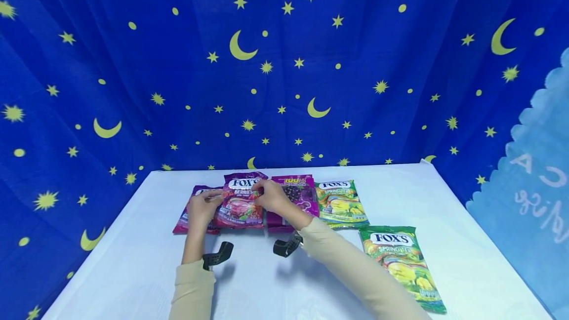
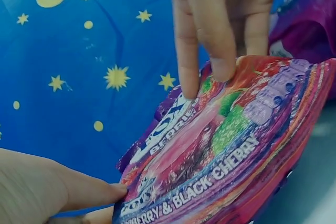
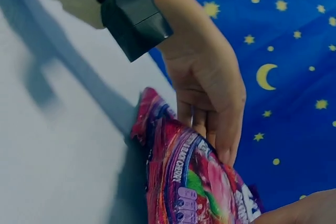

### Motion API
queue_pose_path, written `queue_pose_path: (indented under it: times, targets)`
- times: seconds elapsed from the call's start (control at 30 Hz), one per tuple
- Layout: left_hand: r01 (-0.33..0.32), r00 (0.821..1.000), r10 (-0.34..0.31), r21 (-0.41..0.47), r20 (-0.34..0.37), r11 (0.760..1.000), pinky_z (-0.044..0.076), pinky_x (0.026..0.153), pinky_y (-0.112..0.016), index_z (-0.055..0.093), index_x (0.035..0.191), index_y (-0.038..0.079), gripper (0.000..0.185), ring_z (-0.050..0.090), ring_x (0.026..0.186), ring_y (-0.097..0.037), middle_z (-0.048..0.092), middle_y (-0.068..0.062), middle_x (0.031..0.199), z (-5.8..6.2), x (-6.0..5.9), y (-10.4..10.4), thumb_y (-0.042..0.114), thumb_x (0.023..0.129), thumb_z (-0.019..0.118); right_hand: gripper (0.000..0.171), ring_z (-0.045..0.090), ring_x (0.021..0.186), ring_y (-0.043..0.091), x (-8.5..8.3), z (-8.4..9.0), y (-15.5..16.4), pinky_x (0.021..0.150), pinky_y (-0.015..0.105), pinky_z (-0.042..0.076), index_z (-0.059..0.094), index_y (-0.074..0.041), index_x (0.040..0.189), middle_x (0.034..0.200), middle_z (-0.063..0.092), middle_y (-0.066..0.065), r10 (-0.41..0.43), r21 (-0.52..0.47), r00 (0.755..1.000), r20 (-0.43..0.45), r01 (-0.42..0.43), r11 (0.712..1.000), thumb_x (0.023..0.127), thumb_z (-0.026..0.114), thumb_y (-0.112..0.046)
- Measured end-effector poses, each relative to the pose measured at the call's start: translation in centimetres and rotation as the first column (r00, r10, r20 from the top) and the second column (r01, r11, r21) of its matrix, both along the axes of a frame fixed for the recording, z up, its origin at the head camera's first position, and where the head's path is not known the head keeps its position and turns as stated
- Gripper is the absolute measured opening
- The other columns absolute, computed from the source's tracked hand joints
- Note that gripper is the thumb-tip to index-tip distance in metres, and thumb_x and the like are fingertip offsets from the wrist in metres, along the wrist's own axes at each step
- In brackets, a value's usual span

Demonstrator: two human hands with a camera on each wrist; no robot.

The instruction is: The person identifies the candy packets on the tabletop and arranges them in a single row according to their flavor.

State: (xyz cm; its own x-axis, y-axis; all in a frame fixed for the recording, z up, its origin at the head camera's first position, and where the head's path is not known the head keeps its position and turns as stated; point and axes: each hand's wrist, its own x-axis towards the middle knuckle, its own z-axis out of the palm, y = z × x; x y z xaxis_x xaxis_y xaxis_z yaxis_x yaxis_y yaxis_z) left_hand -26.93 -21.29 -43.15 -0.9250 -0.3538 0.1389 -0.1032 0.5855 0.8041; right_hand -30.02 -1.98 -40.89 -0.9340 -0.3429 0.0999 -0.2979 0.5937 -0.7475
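A pink Fox's Berries candy bag point(image 1: 240, 205) is lifted off the white table point(image 1: 133, 260), tilted up between both hands. My left hand point(image 1: 209, 205) pinches its left edge, thumb on the front point(image 2: 79, 192), fingers behind point(image 3: 210, 124). My right hand point(image 1: 262, 192) holds the top right corner, with its fingers point(image 2: 210, 40) lying on the printed front; its thumb is hidden. The bag point(image 2: 226, 145) fills the left wrist view, and its side point(image 3: 194, 187) shows in the right wrist view.
Under and beside the held bag lie a purple bag point(image 1: 188, 219) on the left and a purple grape bag point(image 1: 298, 194) on the right. Two green Spring Tea bags point(image 1: 340, 202) point(image 1: 402, 260) lie further right. A blue star curtain point(image 1: 284, 63) encloses the table.
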Motion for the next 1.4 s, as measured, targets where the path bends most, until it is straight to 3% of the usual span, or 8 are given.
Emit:
queue_pose_path:
  times: [0.17, 0.27, 0.4, 0.47, 0.87, 1.17, 1.27, 1.4]
  targets:
    - [0.007, 1.0, -0.006, -0.089, 0.016, 0.996, 0.046, 0.082, -0.051, 0.071, 0.11, -0.001, 0.025, 0.061, 0.1, -0.04, 0.067, -0.025, 0.108, -1.1, -0.3, 0.0, 0.012, 0.09, 0.066, 0.036, 0.043, 0.063, 0.013, -0.1, 0.3, -1.3, 0.059, 0.022, 0.046, 0.069, 0.004, 0.109, 0.103, 0.067, 0.014, 0.01, 0.169, 1.0, -0.028, -0.005, 0.986, 0.072, 0.071, 0.007]
    - [-0.008, 1.0, 0.011, -0.124, 0.02, 0.992, 0.047, 0.078, -0.05, 0.071, 0.109, -0.001, 0.024, 0.062, 0.096, -0.04, 0.067, -0.024, 0.107, -1.5, -0.4, 0.1, 0.011, 0.089, 0.066, 0.014, 0.037, 0.06, 0.011, -0.2, 0.4, -2.0, 0.054, 0.02, 0.039, 0.067, 0.003, 0.086, 0.088, 0.063, 0.008, 0.013, 0.247, 1.0, -0.014, -0.009, 0.969, 0.072, 0.068, 0.007]
    - [-0.049, 0.997, 0.057, -0.17, 0.043, 0.984, 0.048, 0.077, -0.05, 0.071, 0.11, 0.0, 0.024, 0.063, 0.095, -0.04, 0.067, -0.023, 0.107, -1.7, -0.4, 0.3, 0.011, 0.089, 0.065, 0.014, 0.046, 0.069, 0.016, -0.2, 0.3, -2.6, 0.058, 0.023, 0.044, 0.062, 0.001, 0.077, 0.082, 0.058, 0.008, 0.027, 0.29, 0.999, 0.027, -0.034, 0.957, 0.072, 0.074, -0.002]
    - [-0.067, 0.996, 0.077, -0.182, 0.051, 0.981, 0.048, 0.075, -0.049, 0.071, 0.11, 0.0, 0.024, 0.064, 0.093, -0.039, 0.068, -0.023, 0.106, -1.8, -0.3, 0.3, 0.012, 0.089, 0.065, 0.022, 0.053, 0.081, 0.02, -0.1, 0.2, -2.7, 0.066, 0.027, 0.05, 0.067, 0.003, 0.087, 0.092, 0.064, 0.01, 0.028, 0.287, 0.999, 0.038, -0.038, 0.957, 0.071, 0.078, -0.006]
    - [-0.136, 0.988, 0.148, -0.233, 0.036, 0.963, 0.049, 0.07, -0.05, 0.073, 0.106, 0.003, 0.022, 0.065, 0.09, -0.039, 0.07, -0.02, 0.099, -2.2, -0.6, 0.5, 0.012, 0.087, 0.068, 0.021, 0.046, 0.067, 0.02, -0.2, -0.7, -3.8, 0.054, 0.026, 0.042, 0.051, -0.004, 0.069, 0.071, 0.058, 0.009, 0.036, 0.345, 0.997, 0.074, -0.06, 0.937, 0.075, 0.072, -0.004]
    - [-0.163, 0.986, 0.168, -0.255, -0.002, 0.953, 0.05, 0.069, -0.051, 0.073, 0.104, 0.001, 0.02, 0.065, 0.088, -0.04, 0.07, -0.021, 0.098, -2.3, -0.5, -0.2, 0.011, 0.087, 0.068, 0.024, 0.05, 0.076, 0.022, -0.4, -1.6, -4.6, 0.062, 0.028, 0.047, 0.052, -0.005, 0.065, 0.075, 0.063, 0.01, 0.045, 0.334, 0.998, 0.054, -0.06, 0.941, 0.074, 0.074, -0.007]
    - [-0.182, 0.983, 0.182, -0.261, -0.025, 0.948, 0.049, 0.067, -0.052, 0.074, 0.102, 0.001, 0.019, 0.065, 0.087, -0.041, 0.07, -0.022, 0.097, -2.3, -0.4, -0.3, 0.01, 0.086, 0.068, 0.017, 0.054, 0.091, 0.026, -0.2, -1.7, -4.8, 0.072, 0.03, 0.05, 0.059, -0.001, 0.078, 0.088, 0.066, 0.015, 0.037, 0.313, 0.998, 0.054, -0.052, 0.948, 0.074, 0.075, -0.008]
    - [-0.202, 0.979, 0.199, -0.283, -0.039, 0.938, 0.049, 0.066, -0.054, 0.073, 0.102, 0.001, 0.019, 0.063, 0.089, -0.044, 0.069, -0.023, 0.098, -2.3, -0.2, 0.1, 0.01, 0.087, 0.065, 0.034, 0.055, 0.112, 0.035, 0.1, -2.0, -5.0, 0.084, 0.035, 0.053, 0.062, 0.004, 0.104, 0.121, 0.056, 0.03, -0.001, 0.301, 0.999, 0.042, -0.012, 0.953, 0.075, 0.076, -0.009]
